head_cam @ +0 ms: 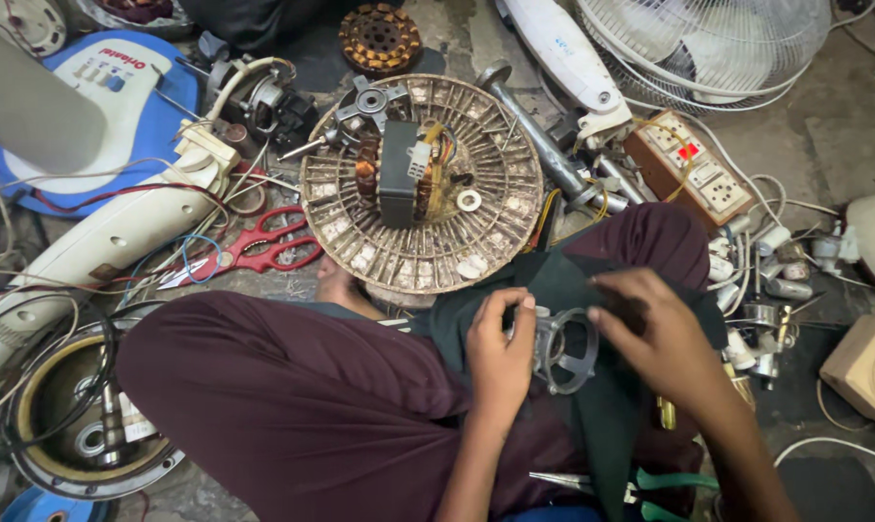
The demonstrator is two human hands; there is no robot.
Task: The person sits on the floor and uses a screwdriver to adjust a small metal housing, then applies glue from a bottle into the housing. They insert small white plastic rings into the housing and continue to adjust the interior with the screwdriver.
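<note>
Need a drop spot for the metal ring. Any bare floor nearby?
Bare concrete right of the socket board, under the fan guard; a dark strip near the beige box. Left of the round grille, scissors and wires crowd it. Both hands, left hand and right hand, hold the metal ring.

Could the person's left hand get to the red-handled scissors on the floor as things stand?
Probably yes. The left hand now grips the metal motor bracket on the lap; the red-handled scissors lie uncovered beyond the raised knee, so it must let go and reach over that.
</note>
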